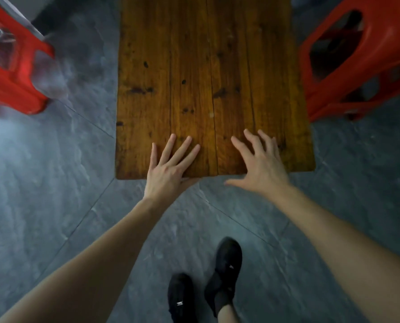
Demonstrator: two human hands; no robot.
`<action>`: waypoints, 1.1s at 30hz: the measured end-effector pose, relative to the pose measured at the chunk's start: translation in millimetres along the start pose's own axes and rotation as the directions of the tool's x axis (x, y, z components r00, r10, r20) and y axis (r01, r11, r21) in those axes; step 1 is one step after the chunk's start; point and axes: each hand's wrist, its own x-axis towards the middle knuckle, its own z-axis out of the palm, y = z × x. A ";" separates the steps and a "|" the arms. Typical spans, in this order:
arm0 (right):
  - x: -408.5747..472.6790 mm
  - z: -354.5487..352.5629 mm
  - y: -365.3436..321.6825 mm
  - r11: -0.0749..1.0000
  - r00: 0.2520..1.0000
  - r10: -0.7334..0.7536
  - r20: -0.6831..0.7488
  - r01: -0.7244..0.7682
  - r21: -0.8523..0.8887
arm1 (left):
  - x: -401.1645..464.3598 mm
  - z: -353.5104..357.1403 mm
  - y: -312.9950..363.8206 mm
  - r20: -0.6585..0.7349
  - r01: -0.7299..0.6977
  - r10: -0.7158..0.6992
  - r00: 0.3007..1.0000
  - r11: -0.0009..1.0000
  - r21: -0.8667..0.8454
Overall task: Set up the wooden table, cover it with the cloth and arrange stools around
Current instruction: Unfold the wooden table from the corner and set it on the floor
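Observation:
A narrow wooden table (206, 66) of brown planks runs away from me in the middle of the view, its near edge just ahead of my feet. My left hand (168, 166) lies flat on the near edge with fingers spread and the thumb below the edge. My right hand (261, 164) hovers at the same edge, fingers spread and slightly curled, holding nothing. A red plastic stool (15, 66) stands on the floor left of the table. Another red stool (357, 61) stands close to the table's right side. No cloth is in view.
Grey stone-look floor tiles (54, 194) surround the table. My two black shoes (224, 269) stand on the floor just below the table's near edge. A pale wall or panel shows at the top left corner.

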 end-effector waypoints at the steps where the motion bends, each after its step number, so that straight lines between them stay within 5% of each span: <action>1: 3.2 -0.3 -4.6 1.000 1.000 0.015 -0.019 -0.015 0.001 | 1.3 1.2 -1.0 -0.010 -0.007 0.007 1.000 1.000 0.005; 6: 10.3 4.5 -23.4 0.995 0.993 0.100 -0.062 -0.100 -0.003 | 1.4 10.2 -3.8 -0.078 -0.021 0.024 0.997 0.999 0.041; 27: -9.2 13.7 -30.3 0.991 0.989 0.093 -0.111 -0.103 -0.090 | 0.2 7.3 0.7 -0.060 -0.075 0.084 0.995 0.986 0.152; 33: -18.5 25.7 -14.9 0.993 0.977 0.054 -0.205 -0.074 -0.089 | -7.3 17.8 -1.2 -0.161 -0.053 0.074 0.984 0.990 0.129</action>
